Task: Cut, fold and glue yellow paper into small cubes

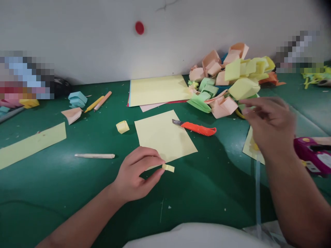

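My left hand [141,174] pinches a small folded strip of pale yellow paper [169,168] between thumb and fingertips. Just beyond it lies a square yellow sheet [162,137], and an orange utility knife [198,128] with its blade out rests across the sheet's right side. My right hand [271,124] is raised at the right, slightly blurred, thumb and forefinger brought together; whatever they may hold is too small to make out. It is nearest to a pile of folded paper pieces [224,106] in peach, green and yellow. A small folded yellow paper piece [122,127] sits left of the sheet.
A stack of coloured paper [157,91] lies against the pale wall. Leftward are a white pen [94,156], a long green strip [33,145], two pens [102,101] and a blue folded piece [77,99]. A purple device [312,156] stands at the right, beside a translucent bluish strip [258,196].
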Demonstrator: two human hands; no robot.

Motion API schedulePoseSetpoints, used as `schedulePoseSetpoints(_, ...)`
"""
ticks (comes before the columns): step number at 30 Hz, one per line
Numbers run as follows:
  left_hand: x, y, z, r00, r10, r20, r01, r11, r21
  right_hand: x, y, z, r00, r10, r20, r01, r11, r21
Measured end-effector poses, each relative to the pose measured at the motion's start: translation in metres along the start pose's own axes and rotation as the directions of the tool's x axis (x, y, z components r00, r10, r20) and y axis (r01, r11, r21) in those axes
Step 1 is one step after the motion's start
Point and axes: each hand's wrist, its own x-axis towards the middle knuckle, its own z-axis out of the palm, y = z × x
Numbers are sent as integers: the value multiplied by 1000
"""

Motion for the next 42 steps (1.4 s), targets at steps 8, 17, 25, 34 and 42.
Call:
schedulePoseSetpoints(8,2,1,1,1000,4,11,-4,1000,19,-52,-80,18,616,-592,520,388,802,453)
schedulePoseSetpoints(17,-1,-1,3,999,-5,47,5,1000,4,-72,-98,32,640,-544,542,138,776,616)
schedulePoseSetpoints(25,1,1,6,998,-29,53,28,999,20,-77,-102,38,673,-502,543,85,782,617)
schedulePoseSetpoints(34,-1,0,5,997,-41,68,40,999,10,-72,-97,34,693,-460,555,81,815,574)
schedulePoseSetpoints(42,-1,-1,6,997,-38,74,37,999,17,-69,-95,36,698,-442,564,64,822,565)
